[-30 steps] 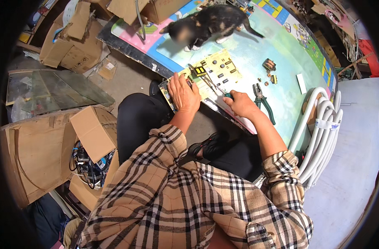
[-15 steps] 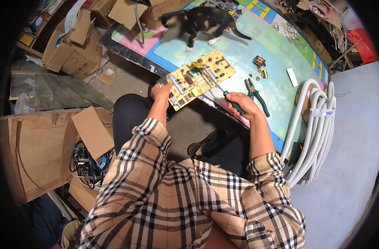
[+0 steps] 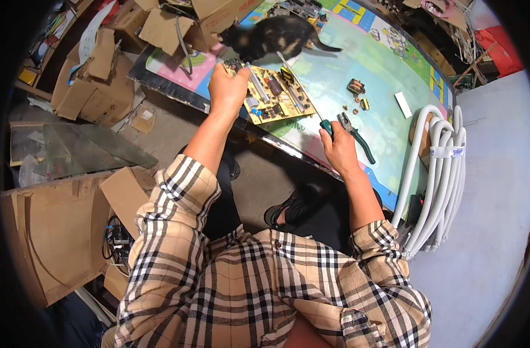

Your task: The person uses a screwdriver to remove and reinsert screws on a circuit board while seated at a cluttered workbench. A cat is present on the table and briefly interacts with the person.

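Note:
My left hand (image 3: 227,91) is closed on the left end of a tan circuit board (image 3: 283,111), which is tilted above the table's near edge. Capacitors, silver heatsinks and other parts crowd the board's upper face. In my right hand (image 3: 339,149) is a screwdriver (image 3: 326,125) with a dark green handle. Its long shaft points up and away to the left, passing by the board's right side; I cannot tell whether it touches the board. Green-handled pliers (image 3: 362,144) lie on the table just beyond my right hand.
A dark mottled cat (image 3: 279,36) stands on the table (image 3: 329,64) behind the board. Loose copper-wound parts (image 3: 356,87) and a white strip (image 3: 403,105) lie farther right. Coiled white tubing (image 3: 445,174) is at the right, and cardboard boxes (image 3: 94,95) stand at the left.
My left hand has moved up and away, turning and tilting the board. The screwdriver's shaft has swung steeper, off the middle of the board. The cat has shifted left, its head lower.

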Tool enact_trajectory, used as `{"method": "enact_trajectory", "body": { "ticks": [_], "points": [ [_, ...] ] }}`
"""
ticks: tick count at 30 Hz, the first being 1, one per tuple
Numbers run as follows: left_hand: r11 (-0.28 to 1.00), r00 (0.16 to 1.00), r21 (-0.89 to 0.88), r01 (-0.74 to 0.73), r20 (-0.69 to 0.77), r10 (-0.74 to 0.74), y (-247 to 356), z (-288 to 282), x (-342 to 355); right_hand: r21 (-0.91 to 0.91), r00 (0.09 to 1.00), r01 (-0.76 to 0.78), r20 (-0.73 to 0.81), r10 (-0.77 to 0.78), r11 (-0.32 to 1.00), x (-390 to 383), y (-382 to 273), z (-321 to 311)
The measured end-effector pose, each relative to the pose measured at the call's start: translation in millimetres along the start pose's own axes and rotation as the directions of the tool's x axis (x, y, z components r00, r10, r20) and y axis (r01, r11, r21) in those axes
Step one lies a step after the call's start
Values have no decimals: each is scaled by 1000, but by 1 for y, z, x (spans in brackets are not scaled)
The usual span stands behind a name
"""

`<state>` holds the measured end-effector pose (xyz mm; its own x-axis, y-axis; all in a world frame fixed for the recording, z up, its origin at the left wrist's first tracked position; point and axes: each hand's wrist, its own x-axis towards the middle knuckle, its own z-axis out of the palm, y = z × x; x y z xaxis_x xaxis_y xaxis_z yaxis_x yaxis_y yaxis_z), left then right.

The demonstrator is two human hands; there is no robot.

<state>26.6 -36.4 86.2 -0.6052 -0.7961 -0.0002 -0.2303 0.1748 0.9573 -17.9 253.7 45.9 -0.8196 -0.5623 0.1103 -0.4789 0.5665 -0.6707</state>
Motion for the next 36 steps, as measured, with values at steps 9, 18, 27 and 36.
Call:
{"method": "enact_trajectory", "body": {
  "ticks": [9,18,27,36],
  "points": [
    [991,996,100,-91,23,89,50,18,-17,-258,997,71,-11,-76,964,18,-8,-10],
    [907,979,371,-202,103,176,61,11,-17,221,865,-454,343,367,863,22,13,-8],
    [882,971,416,-220,177,158,94,33,-13,177,942,105,-333,-41,979,27,-66,-48],
    [857,963,455,-243,221,156,106,50,-25,-183,990,-127,-78,114,975,-10,30,22]
  ]
}}
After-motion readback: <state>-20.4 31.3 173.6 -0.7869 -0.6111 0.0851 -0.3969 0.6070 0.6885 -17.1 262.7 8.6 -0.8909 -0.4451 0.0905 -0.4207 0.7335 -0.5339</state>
